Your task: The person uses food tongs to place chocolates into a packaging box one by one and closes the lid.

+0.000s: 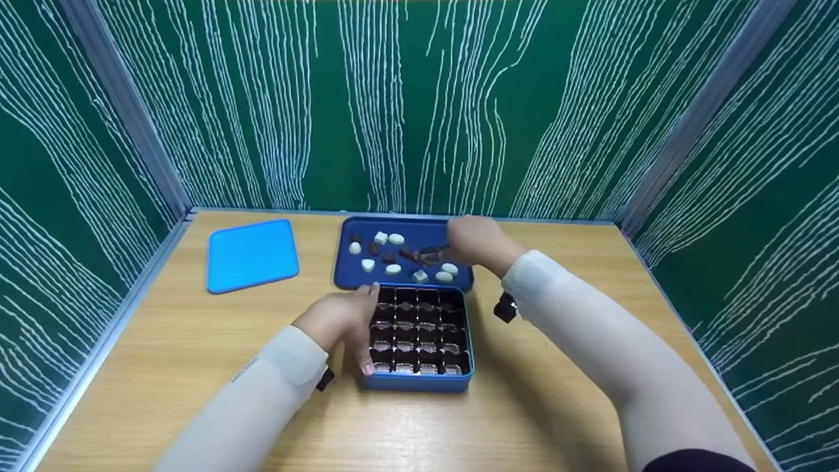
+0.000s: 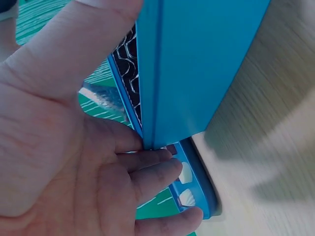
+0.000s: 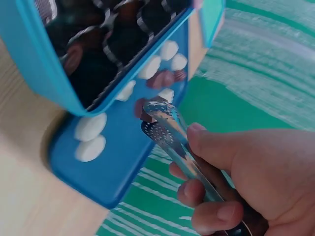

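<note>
A blue tin (image 1: 419,382) with a dark brown divided insert (image 1: 426,336) stands in the middle. My left hand (image 1: 341,321) holds its left side, thumb at the near corner and fingertips at the far corner; the other fingers lie nearly straight in the left wrist view. Metal tongs (image 3: 172,142) are gripped in my right hand (image 3: 251,172) over the dark blue tray (image 3: 118,182). Their tips are at a dark brown chocolate (image 3: 147,115); whether they pinch it is hard to tell. Something brownish (image 3: 74,56) shows in the insert's far right compartment, too unclear to name.
On the tray lie several white chocolates (image 1: 368,265) and several dark chocolates (image 1: 374,248). A bright blue lid (image 1: 253,255) lies flat at the left on the wooden table (image 1: 262,314). Green walls with white streaks (image 1: 406,105) stand around the table.
</note>
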A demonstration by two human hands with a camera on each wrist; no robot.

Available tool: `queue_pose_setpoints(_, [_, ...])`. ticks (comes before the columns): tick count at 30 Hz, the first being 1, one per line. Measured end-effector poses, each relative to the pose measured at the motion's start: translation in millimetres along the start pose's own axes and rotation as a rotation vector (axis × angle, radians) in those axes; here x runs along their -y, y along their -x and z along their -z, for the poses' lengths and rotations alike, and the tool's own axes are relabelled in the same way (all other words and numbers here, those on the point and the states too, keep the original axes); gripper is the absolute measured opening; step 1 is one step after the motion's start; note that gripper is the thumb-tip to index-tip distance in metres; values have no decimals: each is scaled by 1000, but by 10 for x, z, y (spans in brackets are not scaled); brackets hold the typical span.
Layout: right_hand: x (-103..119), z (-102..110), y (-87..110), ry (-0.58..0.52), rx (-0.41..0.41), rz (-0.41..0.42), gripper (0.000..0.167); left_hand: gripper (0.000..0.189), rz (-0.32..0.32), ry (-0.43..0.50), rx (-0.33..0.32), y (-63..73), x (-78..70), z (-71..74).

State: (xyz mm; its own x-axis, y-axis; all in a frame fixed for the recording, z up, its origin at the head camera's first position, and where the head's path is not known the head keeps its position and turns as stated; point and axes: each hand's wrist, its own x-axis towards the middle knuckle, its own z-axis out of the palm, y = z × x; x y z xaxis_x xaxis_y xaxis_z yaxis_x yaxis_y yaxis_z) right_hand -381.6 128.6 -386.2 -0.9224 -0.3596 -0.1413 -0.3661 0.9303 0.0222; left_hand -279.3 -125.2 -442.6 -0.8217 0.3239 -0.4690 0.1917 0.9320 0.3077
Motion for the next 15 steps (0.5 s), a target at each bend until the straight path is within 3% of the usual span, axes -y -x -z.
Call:
queue_pose_setpoints(9, [299,210,286,63,-9,213,37,176,-21,15,-10,45,64,-15])
queue_pose_setpoints(15, [530,243,351,86,7,290,44,169,-4,83,37,59,105,24])
